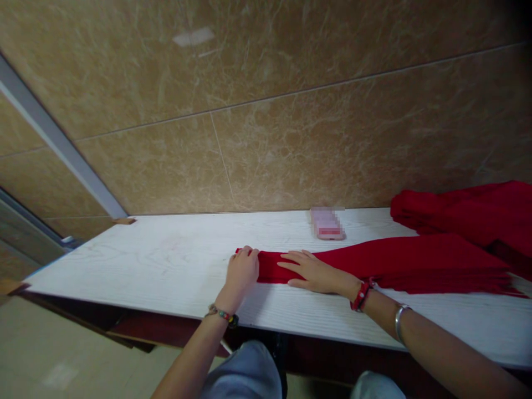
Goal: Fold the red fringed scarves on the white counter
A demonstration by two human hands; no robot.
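Observation:
A long stack of red fabric strips [394, 257] lies across the white table, narrow at its left end and wider, with several layers showing, toward the right. At the narrow end, my left hand [243, 270] has its fingers curled over the fabric's edge; its fingertips are partly hidden. My right hand [311, 271] rests on top of the strips a little to the right, palm down with fingers stretched and spread.
The white wood-grain tabletop [166, 260] runs along a tan marble-patterned wall [291, 144]. Behind the strips, near the wall, lies a pink phone [327, 224]. A bulky heap of red fabric [461, 213] sits at the right. Dark red shelving [162, 332] shows beneath the table.

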